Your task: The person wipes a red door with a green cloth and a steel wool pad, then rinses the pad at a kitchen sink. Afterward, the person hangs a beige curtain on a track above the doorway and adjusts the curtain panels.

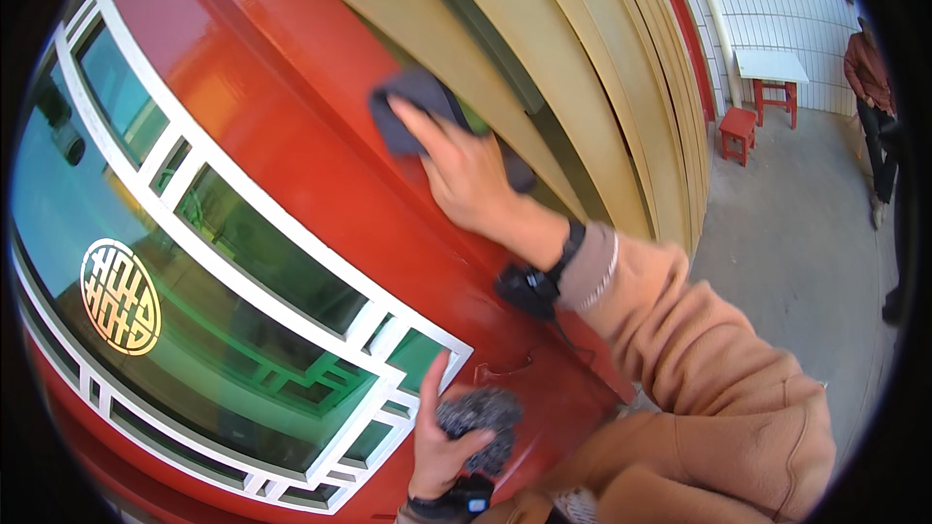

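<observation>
A dark grey cloth (408, 132) lies flat against the red painted door frame (342, 116), pressed there by my right hand (470, 175) with its fingers spread over it. Low in the view, my left hand (440, 444) holds a bunched, fuzzy grey cloth (484, 426) between thumb and fingers, near the corner of the white lattice (466, 356). Green-tinted glass (269, 262) shows behind the lattice and carries a round gold emblem (120, 297). Both wrists wear black straps; a small black device (524, 291) hangs at the right one.
Tan ribbed panels (582, 51) rise beside the red frame. Farther off at the right stand a red stool (737, 132) and a small white-topped table (772, 67) by a white tiled wall (772, 14). A person (870, 102) stands at the far right edge.
</observation>
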`<state>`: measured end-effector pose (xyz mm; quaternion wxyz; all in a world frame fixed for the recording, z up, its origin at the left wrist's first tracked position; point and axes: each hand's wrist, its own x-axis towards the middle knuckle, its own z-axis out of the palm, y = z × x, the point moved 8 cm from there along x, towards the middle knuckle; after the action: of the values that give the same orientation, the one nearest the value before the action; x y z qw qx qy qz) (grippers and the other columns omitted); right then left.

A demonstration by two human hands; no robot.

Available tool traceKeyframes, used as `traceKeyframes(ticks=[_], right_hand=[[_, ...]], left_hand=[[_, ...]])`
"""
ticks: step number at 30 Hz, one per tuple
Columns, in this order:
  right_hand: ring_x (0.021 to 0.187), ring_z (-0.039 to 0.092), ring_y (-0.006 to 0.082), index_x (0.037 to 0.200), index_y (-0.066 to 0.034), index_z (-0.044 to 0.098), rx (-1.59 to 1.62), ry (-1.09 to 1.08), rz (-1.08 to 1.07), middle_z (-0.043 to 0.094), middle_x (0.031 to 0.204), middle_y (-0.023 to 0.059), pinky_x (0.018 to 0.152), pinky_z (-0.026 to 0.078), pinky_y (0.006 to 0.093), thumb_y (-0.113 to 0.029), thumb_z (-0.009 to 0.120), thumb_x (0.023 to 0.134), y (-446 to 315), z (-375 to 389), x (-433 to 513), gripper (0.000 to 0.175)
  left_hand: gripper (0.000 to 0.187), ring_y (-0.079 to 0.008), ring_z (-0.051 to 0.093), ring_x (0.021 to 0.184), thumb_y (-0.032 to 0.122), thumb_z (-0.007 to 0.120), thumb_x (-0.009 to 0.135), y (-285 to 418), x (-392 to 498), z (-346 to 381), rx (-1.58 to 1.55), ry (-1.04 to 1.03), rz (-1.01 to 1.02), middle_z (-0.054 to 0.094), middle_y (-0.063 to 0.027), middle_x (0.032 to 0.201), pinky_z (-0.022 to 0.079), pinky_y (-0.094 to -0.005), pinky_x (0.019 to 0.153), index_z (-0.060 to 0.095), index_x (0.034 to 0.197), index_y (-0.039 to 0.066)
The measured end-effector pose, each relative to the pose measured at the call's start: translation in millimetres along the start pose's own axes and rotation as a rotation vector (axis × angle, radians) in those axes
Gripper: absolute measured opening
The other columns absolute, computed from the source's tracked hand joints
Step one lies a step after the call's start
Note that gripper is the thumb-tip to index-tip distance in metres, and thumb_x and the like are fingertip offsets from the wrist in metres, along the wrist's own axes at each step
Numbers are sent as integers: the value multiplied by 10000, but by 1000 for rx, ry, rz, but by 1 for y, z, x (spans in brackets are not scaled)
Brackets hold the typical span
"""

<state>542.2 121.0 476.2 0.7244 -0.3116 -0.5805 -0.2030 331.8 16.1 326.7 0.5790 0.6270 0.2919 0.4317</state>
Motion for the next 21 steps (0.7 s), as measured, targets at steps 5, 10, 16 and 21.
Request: traceKeyframes(ticks=[5, 10, 16, 21], right_hand=[[1046, 589, 389, 1367, -160, 481, -191, 184, -267, 590, 1211, 175, 879, 481, 421, -27, 497, 872, -38, 19, 153, 514], [996, 604, 389, 1304, -106, 486, -162, 226, -330, 580, 1220, 174, 830, 502, 473, -96, 505, 862, -51, 24, 186, 443], [1016, 599, 420, 1348, -129, 472, -150, 133, -186, 617, 1162, 210, 823, 506, 460, -37, 509, 843, -45, 23, 93, 514], [1002, 607, 348, 1342, -202, 515, -317, 140, -239, 643, 1115, 146, 896, 441, 430, -69, 529, 861, -36, 15, 5, 500]], left_hand=[[576, -225, 645, 830, 11, 718, 752, -2, -61, -65, 12, 353, 141, 651, -133, 973, 548, -330, 717, 493, 1282, -24], [604, -257, 685, 821, -42, 720, 707, -26, -104, -110, -74, 481, 15, 662, -197, 1009, 586, -369, 730, 473, 1258, -75], [482, -254, 678, 814, -26, 708, 759, -34, -144, -133, -137, 590, 114, 663, -188, 988, 587, -356, 684, 515, 1199, -68], [478, -241, 676, 789, 50, 742, 748, -40, -165, -145, -107, 674, 56, 669, -164, 955, 579, -352, 701, 537, 1163, -67]])
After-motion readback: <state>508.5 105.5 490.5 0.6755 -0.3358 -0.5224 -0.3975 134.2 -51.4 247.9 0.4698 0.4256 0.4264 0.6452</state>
